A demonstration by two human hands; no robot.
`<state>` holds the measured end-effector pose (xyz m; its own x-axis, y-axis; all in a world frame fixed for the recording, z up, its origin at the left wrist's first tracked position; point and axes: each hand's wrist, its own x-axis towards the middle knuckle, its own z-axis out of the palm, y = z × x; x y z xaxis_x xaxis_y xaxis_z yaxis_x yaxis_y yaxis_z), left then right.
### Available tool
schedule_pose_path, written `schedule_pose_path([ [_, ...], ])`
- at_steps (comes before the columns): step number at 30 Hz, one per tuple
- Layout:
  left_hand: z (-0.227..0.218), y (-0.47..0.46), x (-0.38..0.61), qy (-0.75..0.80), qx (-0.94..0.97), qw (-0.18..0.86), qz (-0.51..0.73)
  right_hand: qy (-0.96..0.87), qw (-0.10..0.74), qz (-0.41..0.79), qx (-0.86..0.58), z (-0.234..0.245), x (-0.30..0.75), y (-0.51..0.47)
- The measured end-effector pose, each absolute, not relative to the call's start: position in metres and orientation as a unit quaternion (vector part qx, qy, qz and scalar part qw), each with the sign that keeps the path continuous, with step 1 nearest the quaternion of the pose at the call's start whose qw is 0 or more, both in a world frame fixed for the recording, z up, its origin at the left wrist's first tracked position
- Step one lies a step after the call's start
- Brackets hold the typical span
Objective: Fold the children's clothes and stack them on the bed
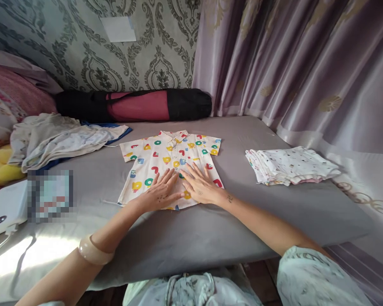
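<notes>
The shirt [167, 149], a small white one printed with coloured shapes, is lying spread out front-up in the middle of the bed [242, 212], its collar pointing toward the wall [83, 51] and its short sleeves reaching out to either side. The left hand [161, 192] and the right hand [201, 185] are both resting palm-down on its lower half, side by side with the fingertips almost meeting at the middle. The fingers are stretched out flat and are gripping nothing. A bangle [94, 251] is sitting on the left wrist.

To the right of the shirt, well apart from it, a folded stack [290, 166] of pale printed cloth is sitting near the curtain [290, 63]. To the left, a loose pile [57, 138] of light garments is lying crumpled, with what is possibly a blue one showing beneath it. A long black and red bag [134, 105] is lying along the wall behind the shirt. A white device [6, 206] is sitting at the near left edge of the bed, and a yellow toy [2, 166] is showing just beyond it
</notes>
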<state>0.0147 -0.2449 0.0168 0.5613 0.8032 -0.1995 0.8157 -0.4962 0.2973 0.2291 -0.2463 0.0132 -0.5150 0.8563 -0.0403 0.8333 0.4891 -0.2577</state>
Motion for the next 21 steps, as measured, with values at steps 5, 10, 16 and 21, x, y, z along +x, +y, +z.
schedule_pose_path([
  [5,0.017,-0.254,0.016,0.451,0.869,0.197,-0.050,-0.866,0.027,0.163,-0.471,0.015,0.227,-0.260],
  [10,0.030,-0.242,0.017,0.442,0.876,0.185,-0.054,-0.834,0.050,0.153,-0.528,0.022,0.242,-0.231],
  [16,0.041,-0.221,0.033,0.458,0.874,0.157,-0.049,-0.779,0.048,0.092,-0.619,0.005,0.269,-0.191],
  [21,0.056,-0.208,0.043,0.457,0.869,0.167,-0.096,-0.769,0.053,0.129,-0.623,-0.007,0.274,-0.184],
])
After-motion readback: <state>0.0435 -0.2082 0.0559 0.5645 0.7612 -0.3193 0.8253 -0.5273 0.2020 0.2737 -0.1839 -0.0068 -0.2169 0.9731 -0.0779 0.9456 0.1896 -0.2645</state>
